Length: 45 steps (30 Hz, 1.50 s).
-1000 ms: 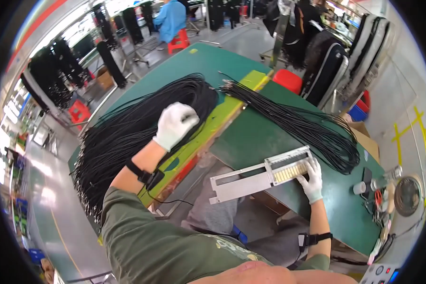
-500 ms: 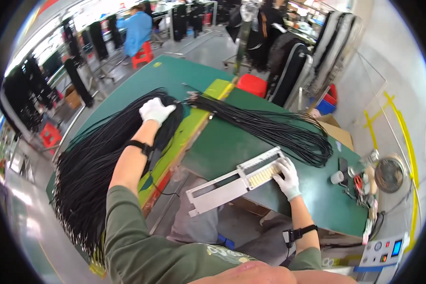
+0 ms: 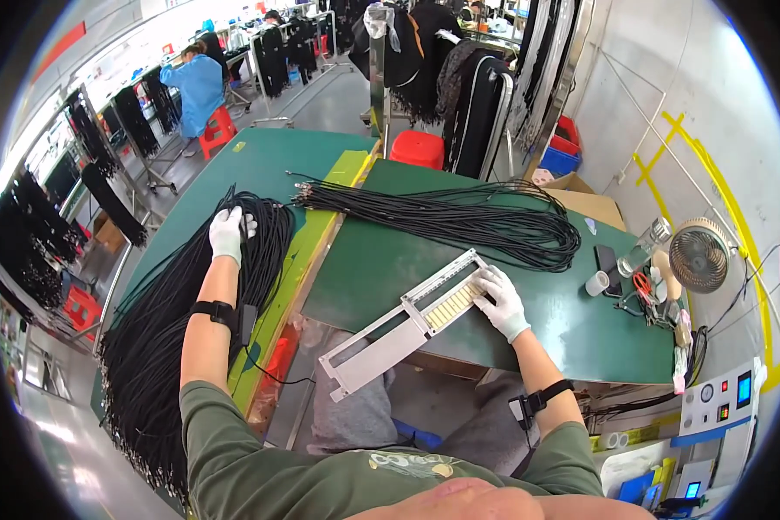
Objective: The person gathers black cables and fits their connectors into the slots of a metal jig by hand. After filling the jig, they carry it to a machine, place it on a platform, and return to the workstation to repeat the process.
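My left hand (image 3: 228,232), in a white glove, rests on top of a big bundle of black cables (image 3: 173,329) that lies along the left green table (image 3: 191,217). My right hand (image 3: 499,301), also gloved, presses on the right end of a long grey metal fixture (image 3: 405,324) with a pale yellow comb section, on the front edge of the right green table (image 3: 381,260). A second bundle of black cables (image 3: 459,218) lies coiled behind the fixture.
A small fan (image 3: 698,254), a clear bottle (image 3: 643,247), a phone (image 3: 606,258), tape roll and scissors crowd the right table end. A control box (image 3: 719,399) stands at lower right. A red stool (image 3: 416,147) and racks of black cables stand behind; a person in blue (image 3: 198,82) works far left.
My left hand has reached farther out along the left cable bundle, away from me. My right hand has stayed on the fixture. The view has swung left.
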Motion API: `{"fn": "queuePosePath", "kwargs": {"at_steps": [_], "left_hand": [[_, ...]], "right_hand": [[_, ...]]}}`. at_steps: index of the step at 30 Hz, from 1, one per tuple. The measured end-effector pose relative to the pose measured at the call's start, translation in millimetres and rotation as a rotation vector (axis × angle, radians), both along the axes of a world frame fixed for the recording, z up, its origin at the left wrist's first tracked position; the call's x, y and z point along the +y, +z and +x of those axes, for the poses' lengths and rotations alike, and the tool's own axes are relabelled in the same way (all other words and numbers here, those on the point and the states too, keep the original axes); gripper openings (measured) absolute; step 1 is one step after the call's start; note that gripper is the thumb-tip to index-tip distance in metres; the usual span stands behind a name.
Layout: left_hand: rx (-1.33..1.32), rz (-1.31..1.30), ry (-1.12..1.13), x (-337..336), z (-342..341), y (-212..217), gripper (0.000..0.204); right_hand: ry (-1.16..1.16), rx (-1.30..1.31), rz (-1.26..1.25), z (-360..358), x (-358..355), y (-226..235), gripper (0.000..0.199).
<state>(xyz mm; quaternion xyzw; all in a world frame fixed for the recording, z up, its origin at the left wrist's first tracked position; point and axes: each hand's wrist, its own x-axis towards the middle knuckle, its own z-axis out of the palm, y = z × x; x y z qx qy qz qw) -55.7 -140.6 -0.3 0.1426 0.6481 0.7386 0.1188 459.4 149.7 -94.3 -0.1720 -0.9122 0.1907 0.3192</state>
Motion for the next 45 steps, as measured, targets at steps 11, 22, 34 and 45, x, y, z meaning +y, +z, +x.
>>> {"fn": "queuePosePath", "kwargs": {"at_steps": [11, 22, 34, 45], "left_hand": [[-0.1, 0.445, -0.158, 4.3, 14.8, -17.6, 0.016], [-0.104, 0.502, -0.17, -4.9, 25.9, -13.9, 0.016], [-0.109, 0.483, -0.172, -5.9, 20.2, -15.8, 0.022], [-0.113, 0.43, -0.147, -3.5, 21.3, -13.5, 0.016]], "right_hand": [[0.066, 0.074, -0.094, 7.8, 4.1, -1.6, 0.029], [0.008, 0.029, -0.165, 3.0, 4.2, -6.5, 0.03], [0.008, 0.027, -0.156, 1.8, 6.7, -9.7, 0.031], [0.004, 0.042, -0.167, 3.6, 7.6, -12.2, 0.031]]}}
